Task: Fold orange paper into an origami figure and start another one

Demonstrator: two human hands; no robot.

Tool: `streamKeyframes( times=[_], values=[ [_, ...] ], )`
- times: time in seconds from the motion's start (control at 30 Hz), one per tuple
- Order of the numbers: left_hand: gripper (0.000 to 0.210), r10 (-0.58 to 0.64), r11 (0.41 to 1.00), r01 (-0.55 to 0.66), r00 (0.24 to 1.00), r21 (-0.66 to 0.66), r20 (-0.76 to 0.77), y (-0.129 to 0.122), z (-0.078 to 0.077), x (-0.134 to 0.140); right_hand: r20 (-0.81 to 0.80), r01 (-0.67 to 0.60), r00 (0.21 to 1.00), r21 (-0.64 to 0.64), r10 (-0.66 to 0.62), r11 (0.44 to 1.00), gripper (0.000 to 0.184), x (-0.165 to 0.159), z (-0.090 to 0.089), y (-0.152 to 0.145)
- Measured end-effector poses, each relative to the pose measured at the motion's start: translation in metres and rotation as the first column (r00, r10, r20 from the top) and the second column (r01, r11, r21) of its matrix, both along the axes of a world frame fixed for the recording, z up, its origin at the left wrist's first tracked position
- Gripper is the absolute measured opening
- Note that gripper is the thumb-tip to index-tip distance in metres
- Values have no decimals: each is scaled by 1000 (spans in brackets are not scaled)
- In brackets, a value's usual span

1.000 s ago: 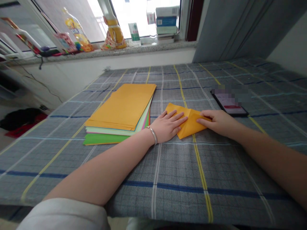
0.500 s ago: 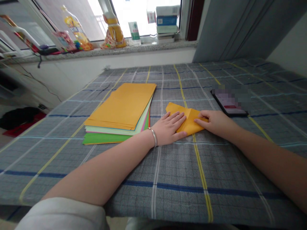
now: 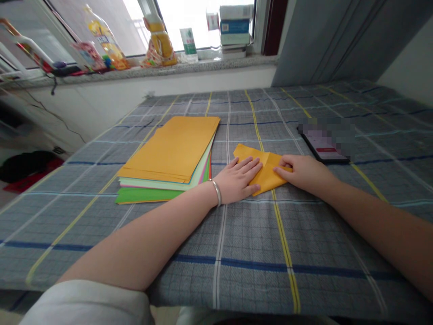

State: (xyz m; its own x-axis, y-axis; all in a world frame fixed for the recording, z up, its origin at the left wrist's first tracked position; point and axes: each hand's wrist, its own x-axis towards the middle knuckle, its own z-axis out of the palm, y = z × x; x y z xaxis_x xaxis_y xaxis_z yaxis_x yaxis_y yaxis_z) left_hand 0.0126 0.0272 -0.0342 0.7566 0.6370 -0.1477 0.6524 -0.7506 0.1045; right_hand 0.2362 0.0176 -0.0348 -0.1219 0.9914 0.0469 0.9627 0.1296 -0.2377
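Observation:
A folded sheet of orange paper point(image 3: 269, 174) lies on the checked tablecloth in front of me, with crease lines across its middle. My left hand point(image 3: 238, 179) rests flat on its left part, fingers stretched out and a silver bangle on the wrist. At the right edge, my right hand point(image 3: 299, 174) pinches the paper between thumb and curled fingers. The hands cover parts of the paper's left and right sides.
Left of my hands is a stack of coloured paper point(image 3: 172, 149), orange on top. A phone point(image 3: 324, 146) lies at the right on the tablecloth point(image 3: 250, 239). Bottles point(image 3: 104, 38), boxes point(image 3: 236, 26) and a white-green tube point(image 3: 188, 43) line the windowsill.
My left thumb has shifted slightly left, showing more of the paper's lower corner. The right hand keeps its pinch with hardly any movement.

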Motion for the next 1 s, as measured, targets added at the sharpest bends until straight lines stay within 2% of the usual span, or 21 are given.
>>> streamKeyframes(
  times=[0.2,0.43,0.8,1.0],
  values=[
    [60,16,1000,-15,999,-26,38,2,-1,-1,-1,-25,1000,10,25,1000,25,1,0,1],
    [76,8,1000,-8,999,-5,37,0,-3,-2,28,-21,999,4,21,1000,26,-1,0,-1],
    [71,-12,999,10,1000,43,28,-2,-5,-1,69,-15,998,-5,15,1000,25,-4,2,-2],
    [64,1,998,-5,998,65,56,-1,-6,-1,28,-15,1000,78,13,997,24,-6,-1,0]
  ],
)
